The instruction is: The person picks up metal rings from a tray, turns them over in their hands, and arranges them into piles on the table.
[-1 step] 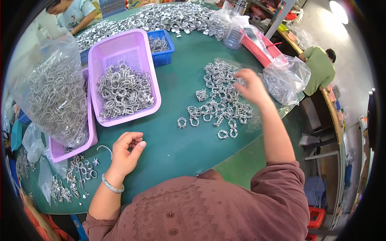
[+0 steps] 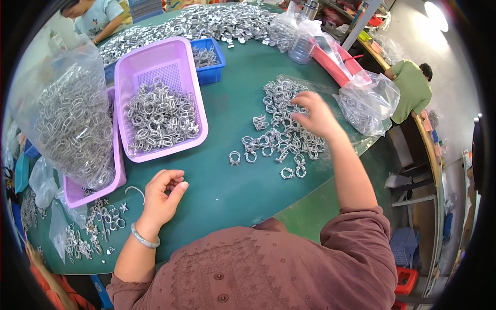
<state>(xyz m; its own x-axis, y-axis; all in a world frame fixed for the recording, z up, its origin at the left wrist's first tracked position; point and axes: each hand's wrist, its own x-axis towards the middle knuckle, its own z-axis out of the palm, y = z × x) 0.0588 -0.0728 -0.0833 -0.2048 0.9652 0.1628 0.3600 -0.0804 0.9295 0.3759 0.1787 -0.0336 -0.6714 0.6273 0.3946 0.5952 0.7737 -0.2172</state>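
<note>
Small silver-grey metal ring-shaped pieces lie in a loose heap (image 2: 281, 97) right of centre on the green table (image 2: 227, 199). Over that heap hovers my right hand (image 2: 316, 118), its thumb and fingers apart and nothing visible between them. A few pieces, such as one metal ring piece (image 2: 287, 173), have spread to the heap's near side. My left hand (image 2: 161, 197), a pale bangle (image 2: 144, 236) on its wrist, is by the table's near side with fingers curled in. Whatever its fingers enclose, if anything, is hidden.
A purple basket (image 2: 200, 116) of similar pieces stands left of centre, beside a bulging clear bag (image 2: 72, 121). Behind it are a blue bin (image 2: 211, 76) and a wide bank of flat metal pieces (image 2: 227, 23). A red tray (image 2: 336, 64) sits at the far right. Other people work nearby.
My right hand has shifted slightly left over the heap of metal pieces. My left hand stays in place.
</note>
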